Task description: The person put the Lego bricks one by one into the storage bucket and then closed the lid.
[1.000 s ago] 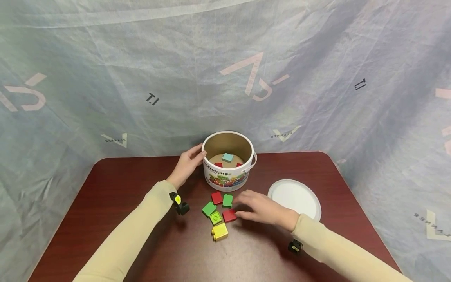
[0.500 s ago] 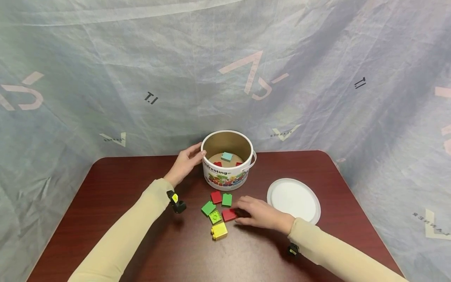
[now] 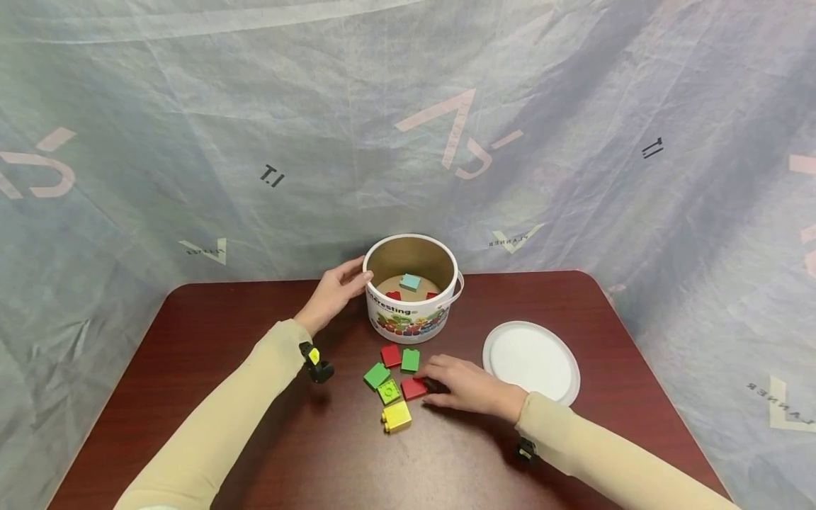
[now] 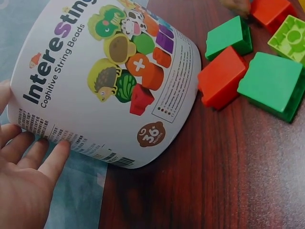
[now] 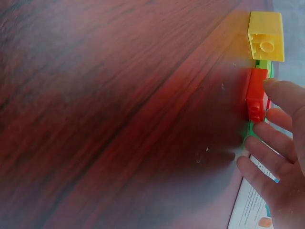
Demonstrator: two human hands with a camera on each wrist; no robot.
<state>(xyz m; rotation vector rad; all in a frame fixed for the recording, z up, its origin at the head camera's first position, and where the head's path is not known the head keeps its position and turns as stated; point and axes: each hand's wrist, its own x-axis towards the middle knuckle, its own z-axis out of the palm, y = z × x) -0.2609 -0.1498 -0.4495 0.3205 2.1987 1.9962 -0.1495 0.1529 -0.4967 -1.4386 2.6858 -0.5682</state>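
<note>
My left hand (image 3: 330, 296) rests on the left side of a white bucket (image 3: 408, 327), its thumb at the rim; in the left wrist view the fingers (image 4: 53, 162) spread along the printed wall. A light blue brick (image 3: 410, 282) and red bricks lie inside. In front sit a red brick (image 3: 391, 355), two green bricks (image 3: 410, 360), a lime brick (image 3: 389, 391) and a yellow brick (image 3: 397, 416). My right hand (image 3: 470, 384) is low over the table, thumb and fingers on either side of the nearer red brick (image 5: 256, 95); firm contact cannot be judged.
A round white lid (image 3: 532, 361) lies on the dark red-brown table (image 3: 217, 340) to the right of the bucket. The bucket's handle (image 3: 458, 292) hangs at its right side. A grey printed curtain (image 3: 319, 142) rises behind the table.
My right hand has shifted slightly nearer and to the left, so its fingertips now straddle the red brick. The left hand stays at the bucket, and the bricks keep their places.
</note>
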